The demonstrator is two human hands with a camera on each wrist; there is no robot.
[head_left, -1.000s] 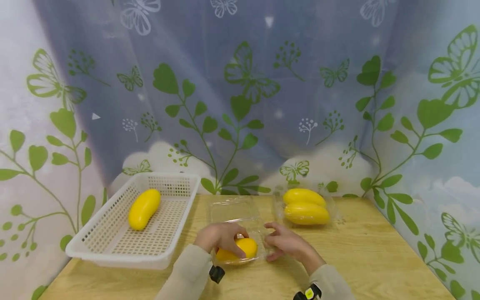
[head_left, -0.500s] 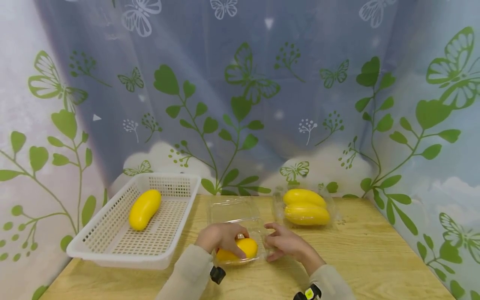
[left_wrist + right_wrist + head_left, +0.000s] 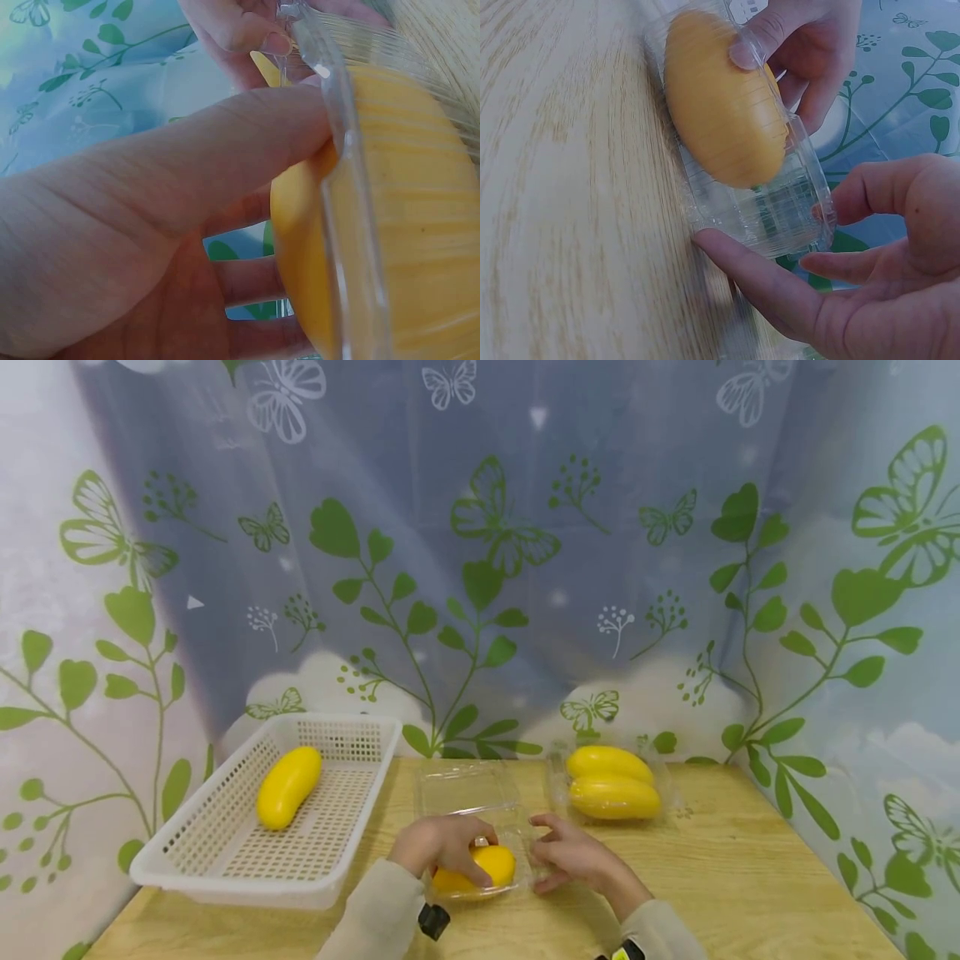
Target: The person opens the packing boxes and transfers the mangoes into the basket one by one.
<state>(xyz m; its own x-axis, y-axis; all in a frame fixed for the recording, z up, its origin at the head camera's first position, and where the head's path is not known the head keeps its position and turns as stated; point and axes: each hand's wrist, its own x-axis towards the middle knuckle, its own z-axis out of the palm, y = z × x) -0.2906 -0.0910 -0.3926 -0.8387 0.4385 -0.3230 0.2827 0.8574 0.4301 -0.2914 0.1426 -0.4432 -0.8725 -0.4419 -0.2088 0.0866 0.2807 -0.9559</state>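
Observation:
In the head view my left hand [image 3: 444, 848] holds a smooth yellow oblong fruit [image 3: 497, 863], perhaps a mango, inside a clear plastic clamshell box [image 3: 517, 839]. The left wrist view shows the thumb lying over the fruit [image 3: 296, 217] and the fingers on its other side. My right hand [image 3: 577, 858] grips the box's right end. Seen from the right wrist, its thumb touches the lower corner of the box [image 3: 780, 225] and a finger bends at the rim. The box's lid [image 3: 468, 787] lies open toward the back.
On the left, a white perforated basket [image 3: 243, 893] contains one similar yellow fruit [image 3: 289, 787]. Another clear box [image 3: 555, 770] at the back right holds two yellow fruits [image 3: 613, 797]. Everything stands on a wooden table [image 3: 765, 860], before a patterned curtain [image 3: 420, 610].
The whole head view has shifted slightly, with the scene sitting a little lower in it. Both hands, the fruit and the box keep their places.

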